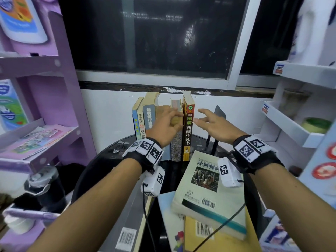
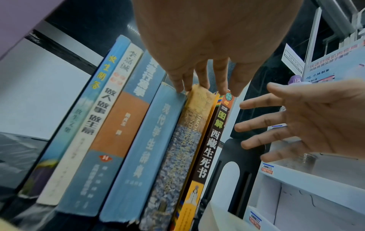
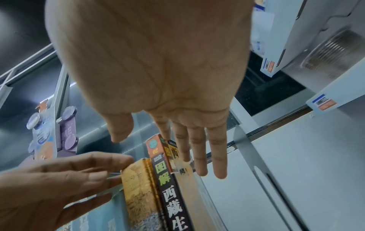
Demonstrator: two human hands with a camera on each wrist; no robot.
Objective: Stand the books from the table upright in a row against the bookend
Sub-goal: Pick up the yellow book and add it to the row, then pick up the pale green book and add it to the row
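bookend (image 1: pixel 219 113) perhaps half hidden

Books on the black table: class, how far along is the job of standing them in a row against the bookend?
Done: six books stand upright, ending with the orange-and-black book. In hand: the left hand steadies the row; the right hand hovers open, apart from it. Left: a gap separates the row from the bookend, and the pale green book and others lie flat.

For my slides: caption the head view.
Left hand steadies six upright books; right hand hovers open beside the bookend.
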